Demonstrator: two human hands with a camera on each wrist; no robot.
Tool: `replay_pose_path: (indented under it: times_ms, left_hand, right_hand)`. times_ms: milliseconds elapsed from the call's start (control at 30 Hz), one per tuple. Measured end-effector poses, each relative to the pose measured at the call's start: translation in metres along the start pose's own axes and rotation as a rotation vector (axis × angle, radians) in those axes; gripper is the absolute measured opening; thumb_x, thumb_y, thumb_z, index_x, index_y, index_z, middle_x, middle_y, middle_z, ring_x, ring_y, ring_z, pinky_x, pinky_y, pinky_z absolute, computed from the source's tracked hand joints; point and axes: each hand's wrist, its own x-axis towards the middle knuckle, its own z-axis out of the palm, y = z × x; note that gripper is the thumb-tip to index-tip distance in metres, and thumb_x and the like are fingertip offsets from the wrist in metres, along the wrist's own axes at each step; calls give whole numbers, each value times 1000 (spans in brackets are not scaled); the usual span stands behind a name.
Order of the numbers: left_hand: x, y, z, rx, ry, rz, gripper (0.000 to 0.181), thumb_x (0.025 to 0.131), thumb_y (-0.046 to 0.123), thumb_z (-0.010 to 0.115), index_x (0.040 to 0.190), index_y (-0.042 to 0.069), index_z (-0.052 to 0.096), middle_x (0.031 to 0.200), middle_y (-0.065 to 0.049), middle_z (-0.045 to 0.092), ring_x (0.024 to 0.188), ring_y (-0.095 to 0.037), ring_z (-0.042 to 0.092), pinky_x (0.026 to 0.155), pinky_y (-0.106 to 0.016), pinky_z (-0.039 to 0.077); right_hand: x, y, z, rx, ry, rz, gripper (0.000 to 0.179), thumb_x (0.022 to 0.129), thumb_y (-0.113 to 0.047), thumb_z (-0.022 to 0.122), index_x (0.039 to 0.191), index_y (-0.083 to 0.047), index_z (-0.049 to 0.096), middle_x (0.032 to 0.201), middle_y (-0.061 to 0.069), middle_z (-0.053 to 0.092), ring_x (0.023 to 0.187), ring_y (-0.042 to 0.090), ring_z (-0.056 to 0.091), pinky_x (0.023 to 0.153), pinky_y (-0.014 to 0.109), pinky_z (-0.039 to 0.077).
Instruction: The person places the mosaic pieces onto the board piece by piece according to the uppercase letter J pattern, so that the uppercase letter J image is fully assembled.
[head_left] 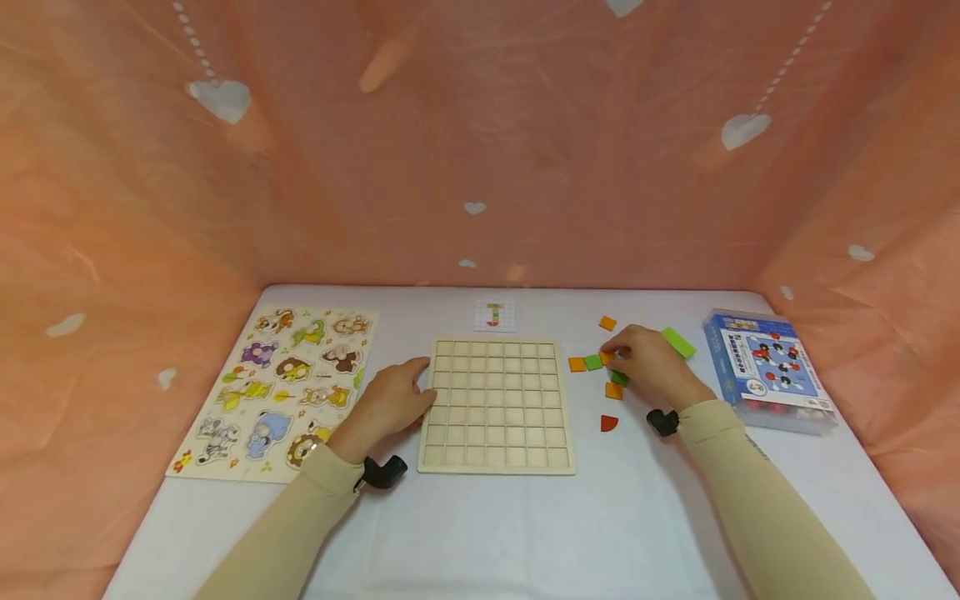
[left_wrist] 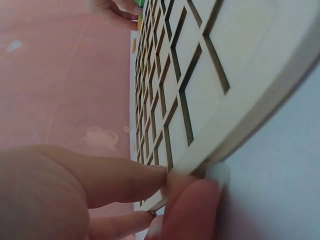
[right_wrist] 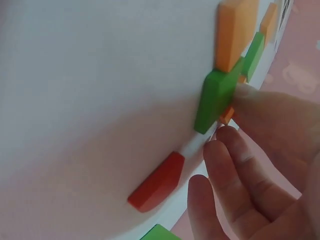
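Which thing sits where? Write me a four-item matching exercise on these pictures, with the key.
1. wooden grid board
2. animal puzzle
3. pattern card
4. blue box

A. just beyond the far edge of 1
B. near the right edge of the table
C. gripped at its edge by the left hand
D. on the table's left side

Pairs: 1-C, 2-D, 3-A, 4-B

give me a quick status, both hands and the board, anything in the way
Left hand gripping grid board by left edge. Right hand pinching orange tile. Green tile and second orange tile between right hand and board.
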Motion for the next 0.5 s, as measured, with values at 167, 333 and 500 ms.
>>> replay_pose_path:
  times_ms: [167, 333, 500]
  left_hand:
    - [2, -1, 0, -37, -1, 11, 66, 104, 19, 65, 164, 4, 43, 65, -3, 67, 53, -14, 65, 63, -28, 52]
    - [1, -2, -1, -50, -9, 13, 66, 104, 17, 64, 165, 4, 42, 62, -3, 67, 52, -15, 66, 67, -29, 52]
    - [1, -3, -1, -56, -18, 8, 68, 103, 17, 63, 166, 4, 39, 61, -3, 67, 51, -15, 66, 67, -28, 52]
  right_hand:
    - [-2, 0, -3, -5, 5, -5, 24, 102, -11, 74, 124, -4, 79, 121, 16, 71, 108, 32, 63, 98, 49, 60]
    - [-4, -4, -4, 1, 11, 5, 26, 103, -14, 73, 126, -4, 78, 123, 16, 72, 109, 32, 64, 98, 50, 60]
    - [-1, -12, 0, -3, 46, -40, 28, 103, -18, 75, 126, -4, 78, 119, 14, 74, 101, 28, 67, 90, 43, 61]
